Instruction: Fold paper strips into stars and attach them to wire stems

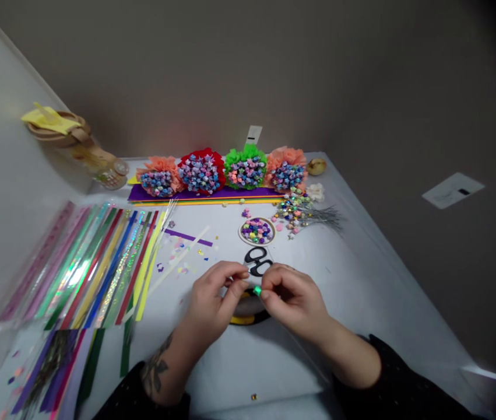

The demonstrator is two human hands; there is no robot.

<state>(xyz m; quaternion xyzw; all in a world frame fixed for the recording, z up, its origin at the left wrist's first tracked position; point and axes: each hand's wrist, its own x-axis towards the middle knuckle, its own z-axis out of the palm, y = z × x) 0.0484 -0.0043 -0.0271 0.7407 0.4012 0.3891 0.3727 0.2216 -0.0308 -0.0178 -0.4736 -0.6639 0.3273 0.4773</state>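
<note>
Between the thumb and forefinger of my right hand [294, 297] is a small shiny green folded paper star [257, 290]. Just left of it, my left hand [217, 294] is closed in a pinch; what its fingertips hold is too small to make out. Black-handled scissors [257, 261] lie right behind my fingertips. Beneath the hands sits a black and yellow tool [243, 319], partly covered by them. Beyond the scissors stands a round dish [257, 231] full of small coloured paper stars.
Bouquets of paper stars [201, 171] line the back. Wired stars [298, 213] lie at the right, glossy paper strips [94, 262] at the left. Paper scraps [182, 265] are scattered mid-table. A basket [57, 128] and a jar [110, 172] stand at the back left.
</note>
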